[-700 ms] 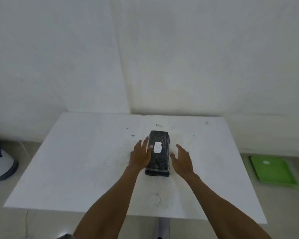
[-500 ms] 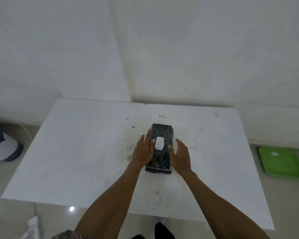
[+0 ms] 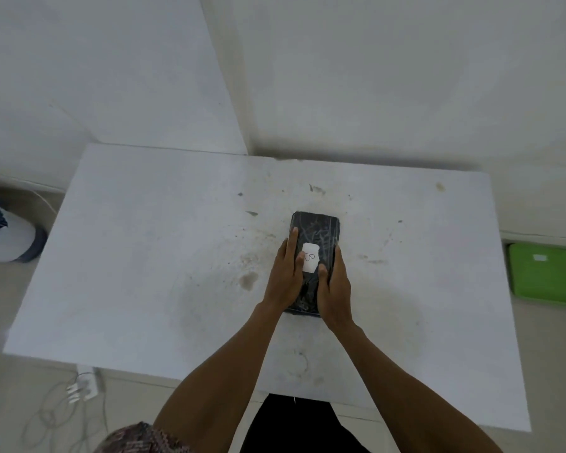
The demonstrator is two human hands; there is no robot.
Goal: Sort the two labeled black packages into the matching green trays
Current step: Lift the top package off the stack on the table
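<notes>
Both hands' fingers clamp the black package (image 3: 317, 230) lengthwise between them, left hand (image 3: 283, 277), right hand (image 3: 335, 289); the green tray (image 3: 546, 273) lies well off beyond the right fingers.

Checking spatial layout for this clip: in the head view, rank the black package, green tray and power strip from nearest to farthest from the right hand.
1. black package, gripped by the right hand.
2. green tray, on the floor, right.
3. power strip, on the floor, lower left.
</notes>
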